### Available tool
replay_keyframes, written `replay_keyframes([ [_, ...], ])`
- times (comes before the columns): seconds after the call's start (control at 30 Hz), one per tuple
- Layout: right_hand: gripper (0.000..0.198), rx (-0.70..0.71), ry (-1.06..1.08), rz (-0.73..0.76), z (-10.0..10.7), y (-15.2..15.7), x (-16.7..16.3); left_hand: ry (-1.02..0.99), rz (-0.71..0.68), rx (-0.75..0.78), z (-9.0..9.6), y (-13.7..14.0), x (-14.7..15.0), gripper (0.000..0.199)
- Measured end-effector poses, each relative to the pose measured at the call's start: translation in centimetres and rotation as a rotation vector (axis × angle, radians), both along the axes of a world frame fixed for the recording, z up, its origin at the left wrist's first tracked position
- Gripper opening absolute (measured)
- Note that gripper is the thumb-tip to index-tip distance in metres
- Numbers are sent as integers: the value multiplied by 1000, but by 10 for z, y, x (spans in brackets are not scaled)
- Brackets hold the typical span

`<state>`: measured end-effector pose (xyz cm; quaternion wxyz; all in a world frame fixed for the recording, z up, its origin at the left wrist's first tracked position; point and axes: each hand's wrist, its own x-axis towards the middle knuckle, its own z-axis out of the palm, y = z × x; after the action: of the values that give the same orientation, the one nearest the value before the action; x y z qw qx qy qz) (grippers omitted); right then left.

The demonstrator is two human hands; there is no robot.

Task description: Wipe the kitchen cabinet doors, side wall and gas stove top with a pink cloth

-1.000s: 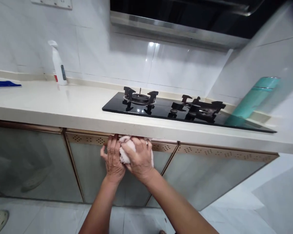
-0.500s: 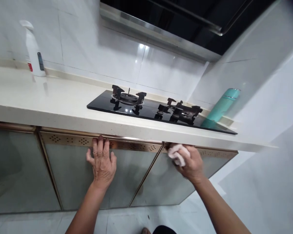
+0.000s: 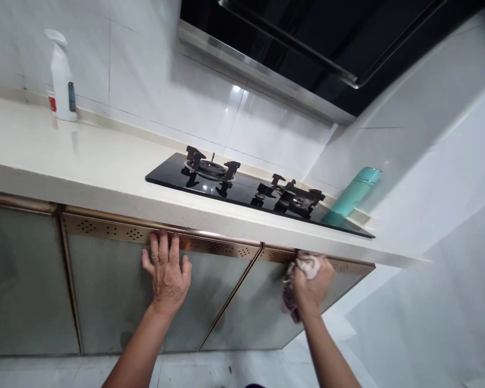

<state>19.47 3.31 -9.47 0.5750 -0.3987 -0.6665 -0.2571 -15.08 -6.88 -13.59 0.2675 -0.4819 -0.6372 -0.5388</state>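
My left hand point(image 3: 168, 272) rests with spread fingers against the perforated copper-coloured top rail point(image 3: 117, 230) of a middle cabinet door point(image 3: 109, 291). Farther right, my right hand point(image 3: 316, 283) grips a crumpled, pale and brownish cloth point(image 3: 291, 291), pressed at the top of the right cabinet door point(image 3: 250, 302). Part of the cloth hangs below the fingers. The fingertips of this hand are partly hidden by the cloth. Both hands are just under the front edge of the cream countertop point(image 3: 117, 194).
A black glass gas hob point(image 3: 242, 186) with two burners is set in the countertop. A teal bottle-shaped cylinder point(image 3: 353, 196) leans at its right end. A white spray bottle point(image 3: 62, 81) stands at the back left. A dark range hood point(image 3: 291, 48) hangs above.
My right hand has shifted a little along the right door's top, and more of the cloth now hangs down. My left hand stays on the same rail. The camera view has tilted slightly.
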Motion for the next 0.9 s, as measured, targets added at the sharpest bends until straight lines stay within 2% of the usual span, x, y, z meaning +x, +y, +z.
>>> replay_keyframes([
  [0.07,31,26,15,-11,-8,-11,-40,2,2,-11,-3,-1,0,67],
  [0.13,39,20,-48,42,-11,-22,-71,18,6,-35,-7,-2,-1,68],
  [0.23,51,50,-241,149,-5,-30,-85,60,9,-54,-11,-4,-6,73],
  [0.3,53,83,-382,185,-1,-25,-68,95,14,-34,-12,-5,-9,76],
  [0.4,51,97,-428,129,-5,-2,-13,115,2,-10,-12,-5,-11,78],
  [0.57,51,-30,-154,-104,-18,38,98,80,-25,-1,-12,-3,-10,76],
  [0.67,48,-276,91,-269,-5,49,148,58,-42,8,-13,-1,-9,76],
  [0.73,44,-484,216,-378,11,50,168,55,-32,5,-14,1,-10,76],
  [0.8,41,-615,293,-456,27,48,174,64,-15,5,-14,2,-10,76],
  [0.9,36,-631,308,-475,39,40,157,74,-3,3,-14,1,-8,75],
])
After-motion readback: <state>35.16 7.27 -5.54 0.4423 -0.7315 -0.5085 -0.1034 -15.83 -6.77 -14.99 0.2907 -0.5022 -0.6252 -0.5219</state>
